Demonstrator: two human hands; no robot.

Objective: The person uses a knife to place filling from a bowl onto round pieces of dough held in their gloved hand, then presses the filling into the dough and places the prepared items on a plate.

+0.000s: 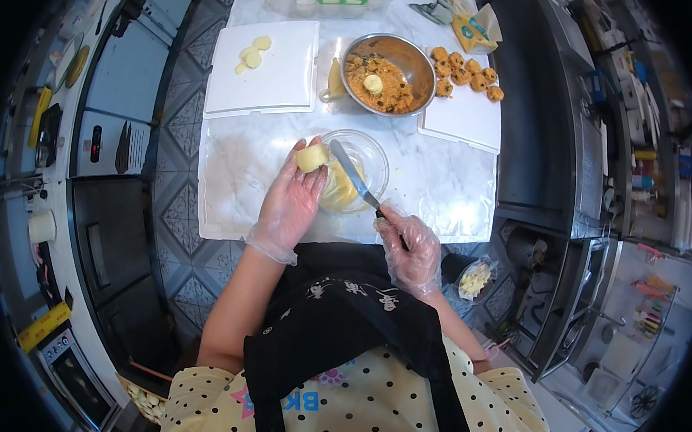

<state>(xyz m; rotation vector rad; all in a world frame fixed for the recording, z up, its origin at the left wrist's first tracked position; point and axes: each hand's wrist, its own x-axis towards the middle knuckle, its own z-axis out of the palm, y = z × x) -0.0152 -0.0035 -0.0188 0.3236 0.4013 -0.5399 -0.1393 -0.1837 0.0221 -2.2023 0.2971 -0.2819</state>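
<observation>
My left hand (pixel 292 200), in a clear plastic glove, holds a pale yellow round piece of cake (pixel 312 158) on its fingers. My right hand (pixel 411 245), also gloved, grips the black handle of a metal spatula (pixel 351 172), whose blade points up towards the cake piece. Below the blade is a clear glass bowl (pixel 385 167) with a pale yellow cream-like mass inside. Beyond it, a steel bowl (pixel 427 88) contains an orange crumbly mixture (pixel 386 69) with dark bits; a small pale disc stack (pixel 373 84) lies on top.
A white board (pixel 277 91) at the left bears several pale discs (pixel 252 58). Another white board (pixel 463 121) at the right carries several orange balls (pixel 460 76). A yellow package (pixel 474 32) and a clear egg-type tray (pixel 290 7) stand farther back. A lined bin (pixel 474 281) is by the table's near right.
</observation>
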